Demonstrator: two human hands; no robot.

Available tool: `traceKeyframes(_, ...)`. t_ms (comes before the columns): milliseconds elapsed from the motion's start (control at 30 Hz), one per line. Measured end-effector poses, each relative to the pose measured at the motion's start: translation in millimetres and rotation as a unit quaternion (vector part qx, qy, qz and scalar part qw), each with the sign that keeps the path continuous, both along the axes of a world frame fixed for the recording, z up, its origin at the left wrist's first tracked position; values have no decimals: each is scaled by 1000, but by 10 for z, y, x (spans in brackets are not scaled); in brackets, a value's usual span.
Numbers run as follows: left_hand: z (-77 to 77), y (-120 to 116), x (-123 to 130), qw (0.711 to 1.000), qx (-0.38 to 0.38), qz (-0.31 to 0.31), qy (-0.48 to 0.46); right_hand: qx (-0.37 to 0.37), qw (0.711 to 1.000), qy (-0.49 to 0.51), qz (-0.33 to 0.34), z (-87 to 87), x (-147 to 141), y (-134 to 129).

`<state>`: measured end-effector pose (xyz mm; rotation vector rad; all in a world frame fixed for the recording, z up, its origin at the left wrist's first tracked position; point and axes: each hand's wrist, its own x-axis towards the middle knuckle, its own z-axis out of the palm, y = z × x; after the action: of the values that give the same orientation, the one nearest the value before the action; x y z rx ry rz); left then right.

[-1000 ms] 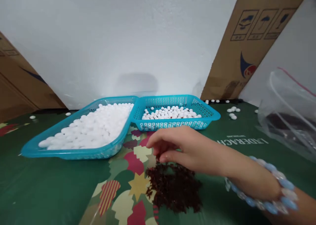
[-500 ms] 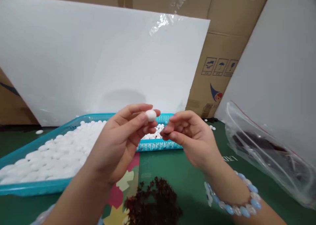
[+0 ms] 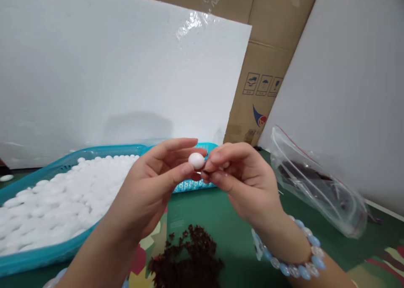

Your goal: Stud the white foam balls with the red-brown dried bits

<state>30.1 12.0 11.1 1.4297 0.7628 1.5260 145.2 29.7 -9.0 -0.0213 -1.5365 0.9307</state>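
Note:
My left hand (image 3: 154,180) holds a small white oval piece (image 3: 196,161) at its fingertips. Close beside it on the right, my right hand (image 3: 246,178) pinches a small dark reddish-brown bit (image 3: 206,172) between thumb and fingers, near the oval's lower right side. Below both hands a loose pile of dark brown-red flakes (image 3: 189,258) lies on the green surface. A blue basket (image 3: 41,254) on the left is filled with white oval pieces (image 3: 59,204). Behind my hands stands a smaller blue basket (image 3: 195,184), mostly hidden by them.
At the right lies a clear zip bag (image 3: 318,187) with dark contents. A white board (image 3: 158,60) and cardboard (image 3: 268,48) stand at the back. One loose white piece (image 3: 6,178) rests at the far left.
My hands have come together, bringing the dark bit up against or very near the white oval. The view has turned slightly right, so the surroundings appear shifted left.

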Motion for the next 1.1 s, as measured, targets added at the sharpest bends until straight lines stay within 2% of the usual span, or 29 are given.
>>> traceKeyframes(133,7,-30,-10,1000,21,1,13,10,1000,-6,-14,-4,-4,9)
traceKeyframes(467,-25,-47,-103,998,14,-59,6,32,999,-16,1,-12,-32,-25)
traceKeyframes(700,-53,-22,-160,997,3,-47,62,29,999,-29,4,-23,-27,-24)
traceKeyframes(933,-66,27,-181,996,-12,-49,75,19,999,-5,37,-71,-62,59)
traceKeyframes(1100,-82,64,-168,996,9,-37,81,37,999,12,37,-97,-66,83)
